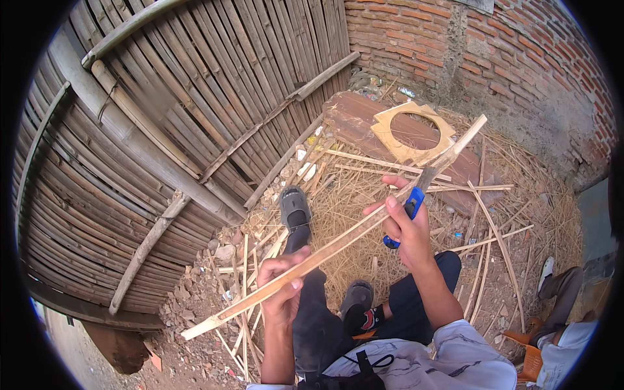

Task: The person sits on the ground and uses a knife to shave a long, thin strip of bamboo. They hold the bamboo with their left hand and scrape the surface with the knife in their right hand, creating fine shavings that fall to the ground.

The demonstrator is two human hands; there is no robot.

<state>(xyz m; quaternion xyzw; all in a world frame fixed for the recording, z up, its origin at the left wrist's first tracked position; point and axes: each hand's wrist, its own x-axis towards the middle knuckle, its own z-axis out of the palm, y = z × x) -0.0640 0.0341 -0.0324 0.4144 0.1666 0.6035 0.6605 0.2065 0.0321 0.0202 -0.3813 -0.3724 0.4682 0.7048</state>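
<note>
A long, pale split bamboo strip (330, 252) slants across in front of me, from the lower left up to the far right. My left hand (281, 281) is closed around its lower part, thumb on top. Farther up the strip, my right hand (411, 227) is wrapped around a blue box cutter (413, 203). The cutter's blade (426, 176) is out and appears to touch the strip. Fingers of the right hand also reach under and beside the bamboo, with the thumb against it.
A slatted bamboo wall (214, 84) rises at left, a brick wall (520, 71) behind. A light panel with a round hole (390, 140) lies on a brown board (344, 120). Shavings and loose strips (499, 244) litter the ground. Another person (562, 351) sits at right near an orange chair (532, 361).
</note>
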